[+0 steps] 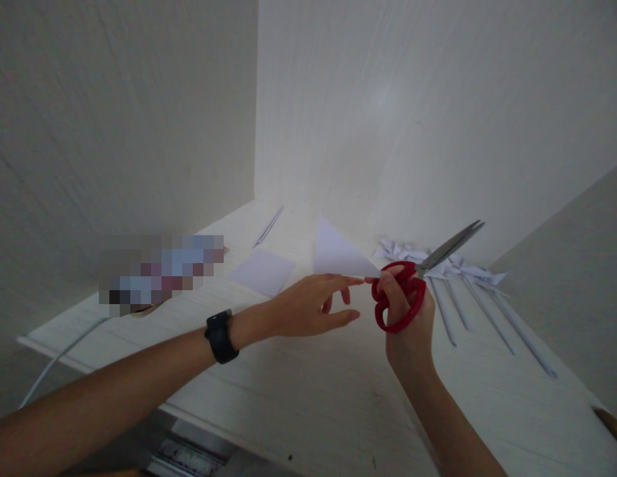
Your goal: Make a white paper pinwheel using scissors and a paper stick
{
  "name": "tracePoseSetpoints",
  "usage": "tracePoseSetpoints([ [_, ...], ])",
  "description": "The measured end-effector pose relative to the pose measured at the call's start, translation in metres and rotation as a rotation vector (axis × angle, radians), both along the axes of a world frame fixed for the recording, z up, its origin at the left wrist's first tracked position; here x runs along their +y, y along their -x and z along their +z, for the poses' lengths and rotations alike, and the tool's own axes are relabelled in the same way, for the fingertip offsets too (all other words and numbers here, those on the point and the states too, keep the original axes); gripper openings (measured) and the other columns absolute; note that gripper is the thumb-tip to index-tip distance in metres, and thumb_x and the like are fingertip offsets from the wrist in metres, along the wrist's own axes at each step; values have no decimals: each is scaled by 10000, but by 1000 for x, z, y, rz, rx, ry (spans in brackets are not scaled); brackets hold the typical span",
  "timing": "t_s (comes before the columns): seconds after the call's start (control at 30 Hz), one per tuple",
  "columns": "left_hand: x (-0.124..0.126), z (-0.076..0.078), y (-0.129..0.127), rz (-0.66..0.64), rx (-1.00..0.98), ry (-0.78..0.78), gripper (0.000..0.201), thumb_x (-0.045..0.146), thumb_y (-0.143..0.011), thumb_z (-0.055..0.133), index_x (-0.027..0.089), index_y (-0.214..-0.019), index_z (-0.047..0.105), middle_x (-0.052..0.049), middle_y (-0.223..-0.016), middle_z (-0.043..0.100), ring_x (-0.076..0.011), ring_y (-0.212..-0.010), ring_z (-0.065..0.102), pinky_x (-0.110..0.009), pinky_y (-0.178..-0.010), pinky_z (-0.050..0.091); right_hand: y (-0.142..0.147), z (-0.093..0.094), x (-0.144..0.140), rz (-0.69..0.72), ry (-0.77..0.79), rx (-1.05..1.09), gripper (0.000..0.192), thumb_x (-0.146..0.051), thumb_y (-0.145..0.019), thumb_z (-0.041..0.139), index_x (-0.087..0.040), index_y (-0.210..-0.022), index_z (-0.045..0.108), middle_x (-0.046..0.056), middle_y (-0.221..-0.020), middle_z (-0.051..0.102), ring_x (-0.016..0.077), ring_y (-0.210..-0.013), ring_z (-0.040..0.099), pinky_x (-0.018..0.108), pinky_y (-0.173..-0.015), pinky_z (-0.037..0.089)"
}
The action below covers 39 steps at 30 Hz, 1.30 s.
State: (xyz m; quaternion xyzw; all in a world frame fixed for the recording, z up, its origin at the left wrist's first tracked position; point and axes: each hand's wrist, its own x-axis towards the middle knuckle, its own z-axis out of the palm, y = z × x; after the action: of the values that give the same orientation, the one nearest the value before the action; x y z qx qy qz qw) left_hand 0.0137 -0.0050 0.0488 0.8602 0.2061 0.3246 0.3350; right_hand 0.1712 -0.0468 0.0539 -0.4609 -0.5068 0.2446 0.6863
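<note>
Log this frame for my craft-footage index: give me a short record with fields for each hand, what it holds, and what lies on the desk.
left hand: pinches a folded white paper triangle, held above the desk
right hand: grips red-handled scissors, blades closed, pointing up and right
wrist: black watch on the left arm
desk: white; flat paper square, row of paper pinwheels on rolled sticks at right

Scissors [421, 278]: glossy red plastic handles, matt grey metal blades. Triangle sheet [338, 255]: matt white paper. Desk [308, 391]: probably whitewashed wood, matt.
</note>
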Motion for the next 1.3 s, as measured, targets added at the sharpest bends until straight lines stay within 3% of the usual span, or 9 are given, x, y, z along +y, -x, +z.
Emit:
tracePoseSetpoints([
  [0.17, 6, 10, 1, 85, -277, 369, 359, 457, -807, 575, 124, -939, 603, -22, -709, 604, -66, -485, 477, -195, -445, 379, 0, -2, 0, 67, 66, -48, 197, -336, -779, 644, -173, -744, 541, -11, -683, 583, 97, -576, 472, 229, -530, 354],
  [0.3, 14, 16, 4, 136, -484, 467, 326, 426, -813, 578, 113, -724, 577, 17, -520, 503, -64, -442, 442, -193, -428, 355, 3, 1, -2, 146, 129, -93, 208, -351, -776, 634, -173, -715, 545, -10, -663, 565, 99, -570, 456, 233, -515, 330],
  [0.53, 21, 24, 8, 258, -701, 419, 300, 371, -729, 694, 131, -638, 537, 36, -496, 486, -54, -441, 438, -187, -433, 365, 0, 0, -3, 356, 296, -93, 280, -429, -820, 586, -187, -710, 499, -33, -545, 469, 99, -498, 408, 243, -478, 297],
  [0.77, 28, 30, 15, 263, -845, 380, 256, 331, -676, 744, 127, -722, 596, 35, -572, 514, -36, -435, 435, -172, -403, 345, -1, 2, -2, 601, 223, -24, 570, -734, -822, 306, -200, -732, 484, 13, -650, 478, 130, -558, 429, 284, -523, 344],
  [0.97, 30, 34, 19, 246, -875, 372, 252, 257, -648, 765, 146, -824, 622, 62, -579, 488, -18, -418, 405, -158, -384, 311, -2, 5, -10, 843, 396, -202, 562, -665, -881, 274, -174, -804, 537, 18, -672, 483, 133, -621, 440, 283, -611, 377],
  [1.3, 32, 39, 20, 270, -936, 356, 296, 221, -643, 756, 159, -897, 618, 45, -652, 537, -23, -477, 409, -153, -385, 272, -12, 9, -12, 945, 400, -402, 591, -689, -869, 248, -174, -737, 508, 5, -631, 475, 118, -583, 430, 261, -574, 371],
])
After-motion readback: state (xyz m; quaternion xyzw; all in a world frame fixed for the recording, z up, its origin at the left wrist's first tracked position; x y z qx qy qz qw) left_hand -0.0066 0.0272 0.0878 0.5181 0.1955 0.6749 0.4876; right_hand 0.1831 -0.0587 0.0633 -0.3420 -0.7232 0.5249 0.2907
